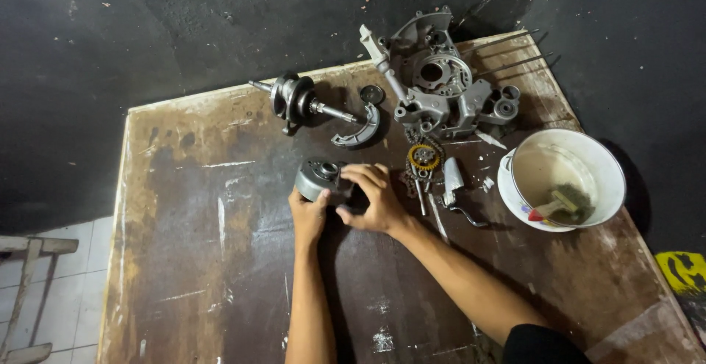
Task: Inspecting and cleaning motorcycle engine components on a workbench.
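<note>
Round grey metal drum [318, 179], some engine part, sits near the middle of the tabletop [220, 261], held between both hands. Left hand [309, 215] cups its near side, the grip wrapped on the rim; right hand [375, 198] lies over its right edge, fingers curled onto it. Worn brown wood, scratched and stained, makes up the tabletop, set against a dark, rough wall; pale floor tiles show at lower left. Beyond the hands lie a crankshaft [298, 99], a curved brake shoe [359, 131], an aluminium crankcase [441, 77] and a chain with a yellowish sprocket [423, 158]. A white bucket [566, 179] at right holds a brush, dim inside. A yellow-and-black shape at the lower right edge is cut off.
</note>
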